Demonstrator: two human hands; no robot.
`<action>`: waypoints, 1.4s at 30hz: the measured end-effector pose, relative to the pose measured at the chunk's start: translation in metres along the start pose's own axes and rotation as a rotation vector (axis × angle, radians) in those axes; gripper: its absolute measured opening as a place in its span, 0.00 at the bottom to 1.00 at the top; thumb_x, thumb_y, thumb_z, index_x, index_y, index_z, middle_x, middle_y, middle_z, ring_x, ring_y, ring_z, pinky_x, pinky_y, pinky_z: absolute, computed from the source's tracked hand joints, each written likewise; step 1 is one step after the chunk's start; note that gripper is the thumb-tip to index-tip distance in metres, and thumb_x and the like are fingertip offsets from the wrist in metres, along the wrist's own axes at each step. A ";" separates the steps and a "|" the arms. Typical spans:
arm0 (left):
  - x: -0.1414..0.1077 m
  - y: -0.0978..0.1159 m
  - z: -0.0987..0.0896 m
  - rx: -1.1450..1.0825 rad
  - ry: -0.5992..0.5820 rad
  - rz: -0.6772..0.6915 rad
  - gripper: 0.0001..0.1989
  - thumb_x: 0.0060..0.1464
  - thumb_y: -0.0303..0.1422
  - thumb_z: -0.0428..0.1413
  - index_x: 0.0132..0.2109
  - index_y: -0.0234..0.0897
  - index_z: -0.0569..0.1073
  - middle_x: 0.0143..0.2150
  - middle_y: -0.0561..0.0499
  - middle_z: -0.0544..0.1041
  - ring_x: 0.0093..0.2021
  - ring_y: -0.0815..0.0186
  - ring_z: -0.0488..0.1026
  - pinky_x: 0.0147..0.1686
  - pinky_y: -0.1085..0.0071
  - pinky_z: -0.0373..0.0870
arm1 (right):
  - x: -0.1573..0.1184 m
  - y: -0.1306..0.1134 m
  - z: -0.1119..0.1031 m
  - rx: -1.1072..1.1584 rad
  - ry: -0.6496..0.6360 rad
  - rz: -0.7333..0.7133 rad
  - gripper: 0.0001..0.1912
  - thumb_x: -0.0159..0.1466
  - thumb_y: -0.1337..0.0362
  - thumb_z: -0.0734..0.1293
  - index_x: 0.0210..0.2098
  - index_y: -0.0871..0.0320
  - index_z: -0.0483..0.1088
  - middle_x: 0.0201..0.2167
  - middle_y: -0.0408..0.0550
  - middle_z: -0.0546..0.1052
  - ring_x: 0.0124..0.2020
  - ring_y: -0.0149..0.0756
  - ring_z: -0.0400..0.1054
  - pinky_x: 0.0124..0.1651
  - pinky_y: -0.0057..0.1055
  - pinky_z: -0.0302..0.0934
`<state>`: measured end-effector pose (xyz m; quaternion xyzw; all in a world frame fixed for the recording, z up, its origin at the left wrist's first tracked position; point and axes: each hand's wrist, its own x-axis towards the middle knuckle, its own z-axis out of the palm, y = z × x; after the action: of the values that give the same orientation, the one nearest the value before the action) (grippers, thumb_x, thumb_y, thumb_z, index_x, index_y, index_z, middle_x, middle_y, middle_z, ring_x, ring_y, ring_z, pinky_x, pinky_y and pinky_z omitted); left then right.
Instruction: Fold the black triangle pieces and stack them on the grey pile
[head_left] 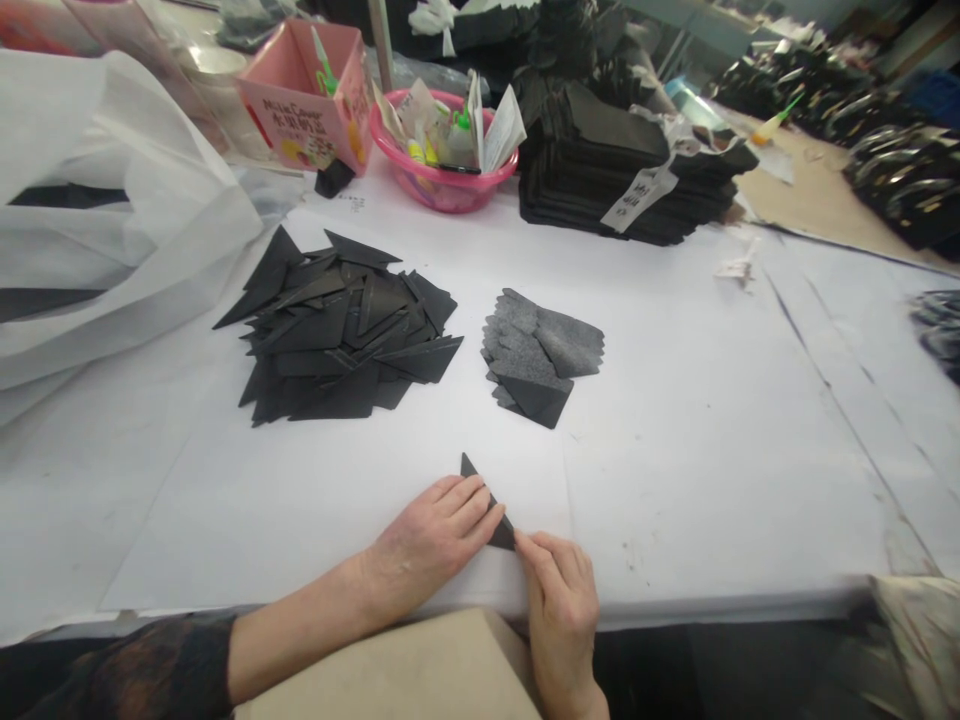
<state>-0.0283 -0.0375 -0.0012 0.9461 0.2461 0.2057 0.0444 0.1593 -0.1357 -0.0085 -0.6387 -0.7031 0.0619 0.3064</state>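
Note:
A small black folded piece (501, 531), triangular in outline, lies on the white-covered table near its front edge. My left hand (439, 530) presses it from above, fingers close together along the fold and hiding its middle. At the lower right corner of the piece, my right hand (562, 590) pinches it between thumb and fingertips. Farther back on the left is a heap of black folded pieces (337, 340). To its right lies a smaller stack of pieces with grey fuzzy faces (525, 345), some overlapping, one with its black side up.
Behind the heaps stand a pink box (307, 110), a pink basket (442, 190) with bottles and papers, and a tall stack of black panels (592, 170) with a paper tag. White sheeting (172, 210) bulges at the left. Dark goods (810, 120) pile up at the far right.

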 end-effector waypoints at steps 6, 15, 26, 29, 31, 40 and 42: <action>-0.001 0.003 0.001 0.029 -0.031 0.010 0.14 0.68 0.25 0.45 0.53 0.30 0.72 0.52 0.40 0.73 0.56 0.53 0.69 0.54 0.57 0.68 | 0.001 -0.003 -0.003 -0.027 -0.010 -0.027 0.13 0.68 0.75 0.63 0.49 0.58 0.73 0.39 0.48 0.73 0.41 0.34 0.65 0.44 0.33 0.61; 0.002 0.009 0.004 -0.010 -0.022 0.062 0.14 0.67 0.23 0.46 0.54 0.25 0.72 0.51 0.40 0.73 0.55 0.55 0.69 0.56 0.60 0.67 | -0.007 -0.002 -0.002 -0.049 0.033 0.011 0.13 0.68 0.74 0.63 0.49 0.56 0.73 0.39 0.47 0.73 0.41 0.34 0.66 0.45 0.34 0.61; 0.000 0.011 0.004 0.025 -0.049 0.079 0.14 0.66 0.24 0.48 0.56 0.27 0.70 0.53 0.39 0.72 0.57 0.53 0.68 0.57 0.58 0.67 | -0.010 -0.001 0.000 -0.059 0.077 0.010 0.11 0.66 0.75 0.65 0.45 0.58 0.74 0.37 0.48 0.74 0.40 0.34 0.67 0.44 0.34 0.62; 0.001 0.010 0.005 -0.027 -0.038 0.116 0.14 0.67 0.23 0.46 0.54 0.26 0.71 0.53 0.40 0.72 0.57 0.58 0.68 0.60 0.61 0.65 | -0.010 -0.001 0.001 -0.067 0.087 0.009 0.11 0.66 0.75 0.65 0.45 0.58 0.74 0.36 0.47 0.74 0.39 0.34 0.68 0.44 0.33 0.62; 0.002 0.009 0.006 -0.050 -0.025 0.138 0.14 0.67 0.23 0.45 0.54 0.26 0.71 0.52 0.41 0.72 0.57 0.59 0.68 0.59 0.62 0.66 | -0.010 -0.001 0.001 -0.072 0.089 0.005 0.11 0.66 0.75 0.65 0.44 0.58 0.74 0.35 0.47 0.74 0.39 0.33 0.67 0.43 0.34 0.62; -0.001 0.011 0.008 -0.039 -0.038 0.131 0.15 0.67 0.24 0.46 0.56 0.29 0.70 0.51 0.42 0.73 0.57 0.56 0.68 0.55 0.62 0.69 | -0.017 0.002 -0.001 0.019 0.097 0.107 0.10 0.67 0.72 0.66 0.47 0.58 0.71 0.39 0.48 0.75 0.42 0.34 0.68 0.47 0.34 0.64; 0.000 0.010 0.008 -0.046 -0.037 0.126 0.15 0.67 0.24 0.46 0.56 0.29 0.71 0.51 0.43 0.73 0.56 0.56 0.68 0.55 0.61 0.69 | -0.017 0.001 -0.002 0.014 0.085 0.098 0.09 0.67 0.73 0.65 0.46 0.57 0.72 0.39 0.47 0.75 0.42 0.34 0.68 0.47 0.34 0.64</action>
<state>-0.0208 -0.0465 -0.0066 0.9621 0.1802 0.1962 0.0577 0.1614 -0.1521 -0.0135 -0.6724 -0.6567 0.0543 0.3371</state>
